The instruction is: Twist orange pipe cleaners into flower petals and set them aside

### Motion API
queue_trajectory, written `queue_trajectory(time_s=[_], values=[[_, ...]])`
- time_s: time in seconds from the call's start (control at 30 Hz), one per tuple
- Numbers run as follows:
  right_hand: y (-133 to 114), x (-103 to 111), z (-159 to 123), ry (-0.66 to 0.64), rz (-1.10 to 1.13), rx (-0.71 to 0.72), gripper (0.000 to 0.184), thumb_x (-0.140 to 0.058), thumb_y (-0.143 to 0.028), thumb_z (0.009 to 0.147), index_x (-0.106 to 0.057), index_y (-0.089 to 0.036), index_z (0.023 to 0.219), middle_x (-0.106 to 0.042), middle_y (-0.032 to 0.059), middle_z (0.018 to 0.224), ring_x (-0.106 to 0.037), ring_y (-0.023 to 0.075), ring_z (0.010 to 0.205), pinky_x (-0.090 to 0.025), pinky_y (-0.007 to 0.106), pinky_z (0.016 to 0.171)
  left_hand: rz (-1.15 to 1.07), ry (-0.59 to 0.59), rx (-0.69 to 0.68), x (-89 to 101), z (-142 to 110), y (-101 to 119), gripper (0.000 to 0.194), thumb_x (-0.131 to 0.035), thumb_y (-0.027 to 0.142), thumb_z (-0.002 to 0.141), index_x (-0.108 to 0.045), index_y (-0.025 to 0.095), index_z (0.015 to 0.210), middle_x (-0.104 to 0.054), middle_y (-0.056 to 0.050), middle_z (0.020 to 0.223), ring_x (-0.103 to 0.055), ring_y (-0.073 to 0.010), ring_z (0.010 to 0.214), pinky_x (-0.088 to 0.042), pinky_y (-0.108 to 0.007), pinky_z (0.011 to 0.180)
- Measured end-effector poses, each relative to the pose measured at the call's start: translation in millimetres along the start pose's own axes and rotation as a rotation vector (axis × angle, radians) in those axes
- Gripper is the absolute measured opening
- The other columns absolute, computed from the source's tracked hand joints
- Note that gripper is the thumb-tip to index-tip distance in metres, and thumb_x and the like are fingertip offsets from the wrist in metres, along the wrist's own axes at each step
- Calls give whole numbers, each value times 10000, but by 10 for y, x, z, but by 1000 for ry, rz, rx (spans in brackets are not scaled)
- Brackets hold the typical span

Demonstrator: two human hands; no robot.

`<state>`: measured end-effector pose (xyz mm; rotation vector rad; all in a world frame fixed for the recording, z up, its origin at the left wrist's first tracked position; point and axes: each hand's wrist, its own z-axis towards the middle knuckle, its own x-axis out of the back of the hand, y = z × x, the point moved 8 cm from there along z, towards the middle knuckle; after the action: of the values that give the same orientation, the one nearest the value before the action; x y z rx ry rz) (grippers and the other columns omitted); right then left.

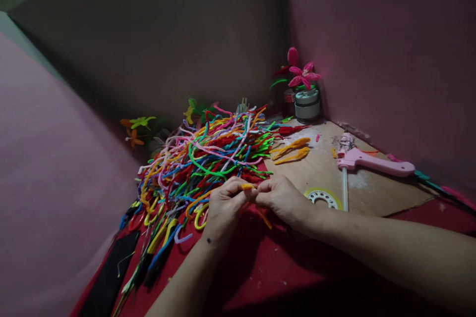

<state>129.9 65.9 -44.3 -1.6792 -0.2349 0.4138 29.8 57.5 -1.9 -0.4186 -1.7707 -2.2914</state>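
Note:
My left hand (228, 203) and my right hand (280, 200) meet in front of the heap, fingertips almost touching. Between them is an orange pipe cleaner (265, 219); part of it shows above my left fingers and an end hangs below my right hand. Both hands are closed in a pinch on it, and the fingers hide its middle. Just beyond lies a large tangled heap of coloured pipe cleaners (219, 148). Two orange looped petals (292, 151) rest on the board to the right of the heap.
A pink glue gun (383, 162) with a glue stick and a tape roll (323, 199) lie on the wooden board (372, 198). A pink flower (305, 77) stands in a grey pot (307, 105) at the back corner. Yellow-handled pliers (162, 235) and a black phone-like slab (111, 275) lie left.

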Motion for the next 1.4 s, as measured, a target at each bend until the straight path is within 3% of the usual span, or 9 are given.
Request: queue_trajectory(time_s=[0.2, 0.4, 0.47, 0.63, 0.73, 0.83, 0.9, 1.0, 1.4], values=[[18, -23, 16, -26, 4, -33, 130, -464, -123, 571, -469, -153, 444, -360, -64, 357, -268, 47, 326, -180, 207, 343, 249, 149, -293, 53, -95, 197, 82, -607, 164, 749, -687, 184, 751, -598, -27, 758, -567, -127, 700, -448, -231, 623], [40, -45, 31, -73, 19, -49, 157, -485, -108, 557, -450, -149, 410, -371, -53, 339, -276, 50, 327, -180, 215, 346, 356, 229, -445, 87, -142, 345, 100, -631, 144, 731, -687, 194, 797, -629, -20, 773, -584, -126, 715, -463, -232, 642], [46, -52, 31, -85, 20, -46, 165, -506, -122, 567, -455, -151, 413, -381, -52, 344, -284, 55, 330, -187, 219, 347, 346, 249, -385, 126, -111, 349, 67, -634, 165, 728, -691, 184, 757, -633, -18, 757, -582, -125, 706, -457, -233, 650], [72, -25, 37, -57, 51, -74, 189, -550, -155, 594, -467, -155, 424, -384, -50, 359, -299, 61, 345, -196, 229, 365, -25, 362, 15, 410, -1, 51, 165, -614, 308, 745, -649, 153, 702, -539, 29, 558, -476, -78, 510, -383, -197, 503], [40, 47, 51, 7, 164, -71, 127, -587, -189, 619, -531, -145, 514, -400, -56, 406, -308, 56, 377, -205, 220, 390, -142, 233, 168, 372, 43, -115, 228, -603, 361, 743, -657, 142, 776, -565, 14, 596, -459, -72, 498, -361, -185, 482], [-34, 104, 58, 41, 264, -28, 93, -620, -212, 631, -592, -123, 624, -453, -44, 482, -348, 56, 434, -240, 211, 426, -72, 38, 252, 188, 19, -177, 234, -650, 344, 703, -668, 133, 800, -605, -13, 651, -482, -85, 535, -369, -184, 500], [-68, 102, 57, 23, 305, -14, 114, -630, -214, 633, -608, -113, 683, -498, -29, 542, -383, 60, 467, -259, 210, 447, -12, -15, 234, 94, -15, -143, 196, -678, 311, 677, -674, 139, 770, -614, -14, 663, -492, -94, 564, -380, -190, 531], [-95, 98, 61, 3, 316, 15, 131, -636, -225, 636, -602, -114, 696, -505, -29, 561, -377, 58, 475, -253, 208, 458, 86, -1, 134, 44, -48, -46, 154, -644, 306, 716, -682, 160, 746, -607, -4, 648, -490, -101, 586, -379, -194, 551], [-51, 86, 71, -10, 223, 12, 136, -633, -255, 639, -595, -125, 643, -472, -35, 510, -369, 61, 457, -267, 207, 450, 350, 51, -58, 58, -79, 99, 162, -544, 296, 800, -647, 182, 747, -613, -6, 676, -541, -129, 633, -397, -216, 626]])
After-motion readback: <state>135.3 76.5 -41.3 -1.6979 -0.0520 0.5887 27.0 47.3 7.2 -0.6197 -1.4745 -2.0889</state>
